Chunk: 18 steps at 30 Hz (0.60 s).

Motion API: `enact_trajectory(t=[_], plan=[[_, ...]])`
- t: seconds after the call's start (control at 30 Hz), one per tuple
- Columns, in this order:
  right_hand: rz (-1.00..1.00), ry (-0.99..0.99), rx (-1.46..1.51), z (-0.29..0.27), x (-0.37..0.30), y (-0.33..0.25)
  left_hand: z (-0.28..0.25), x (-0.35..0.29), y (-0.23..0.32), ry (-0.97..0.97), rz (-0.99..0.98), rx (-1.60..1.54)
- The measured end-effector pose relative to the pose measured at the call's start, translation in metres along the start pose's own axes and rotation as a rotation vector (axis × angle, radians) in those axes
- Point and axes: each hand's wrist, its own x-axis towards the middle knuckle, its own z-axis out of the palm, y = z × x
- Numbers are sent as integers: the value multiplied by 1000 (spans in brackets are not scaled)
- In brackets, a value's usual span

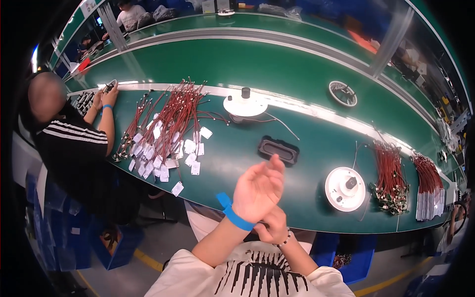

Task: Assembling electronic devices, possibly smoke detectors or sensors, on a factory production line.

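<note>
My left hand [260, 188] is raised over the near edge of the green table [316, 143], palm up, fingers loosely apart and holding nothing. A blue wristband [232, 214] circles its wrist. My right hand [274, 225], with a bead bracelet, sits just under the left wrist, its fingers curled on the band's edge. A black oval frame [278, 150] lies flat on the table just beyond my left fingertips.
White round fixtures [345, 188] [245, 105] stand at right and centre back. Red wires with white tags [163, 133] spread at left, with bundled ones [391, 173] at right. A co-worker [74, 143] works at the left end. Blue bins [114, 245] stand below.
</note>
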Motion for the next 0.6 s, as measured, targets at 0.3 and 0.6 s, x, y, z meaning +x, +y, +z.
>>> enact_trajectory(t=[0.3,0.6], plan=[[-164,3,-80,6,22,-19,-15,16,1,115,840,1493],[104,131,9,10,20,28,-14,31,27,30,227,302]])
